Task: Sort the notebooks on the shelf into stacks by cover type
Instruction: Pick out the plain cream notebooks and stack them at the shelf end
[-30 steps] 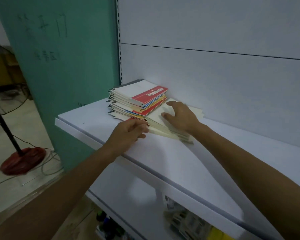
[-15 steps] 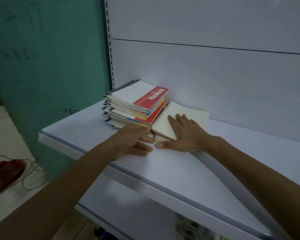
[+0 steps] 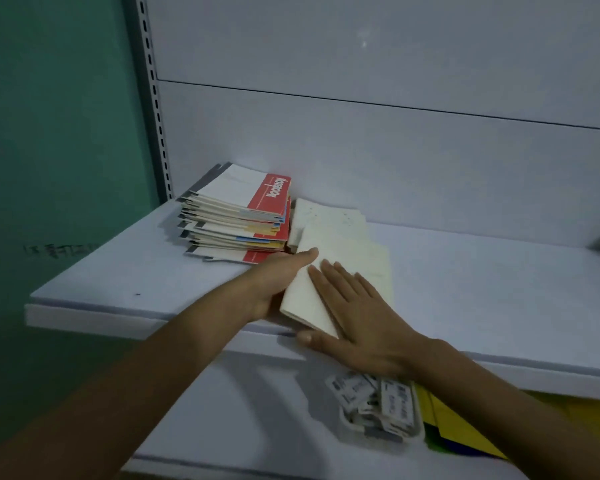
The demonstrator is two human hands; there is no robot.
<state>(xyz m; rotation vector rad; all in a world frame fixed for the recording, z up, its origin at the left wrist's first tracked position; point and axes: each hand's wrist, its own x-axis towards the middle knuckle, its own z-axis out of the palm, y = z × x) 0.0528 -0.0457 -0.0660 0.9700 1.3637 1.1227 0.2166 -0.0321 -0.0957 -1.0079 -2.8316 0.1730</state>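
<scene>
- Just left of the left hand (image 3: 274, 285) sits the stack of red-and-white printed paper notebooks (image 3: 238, 220), apparently sorted.
- The left hand clasps the edge of the plain cream paper notebooks (image 3: 343, 244), thumb on top.
- The right hand (image 3: 361, 323) lies flat on them, fingers straight; I'd say squaring this pile comes next.

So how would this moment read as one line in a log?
left hand: grips cream notebook edge | right hand: flat on same notebook | printed notebook stack: beside, at left
</scene>
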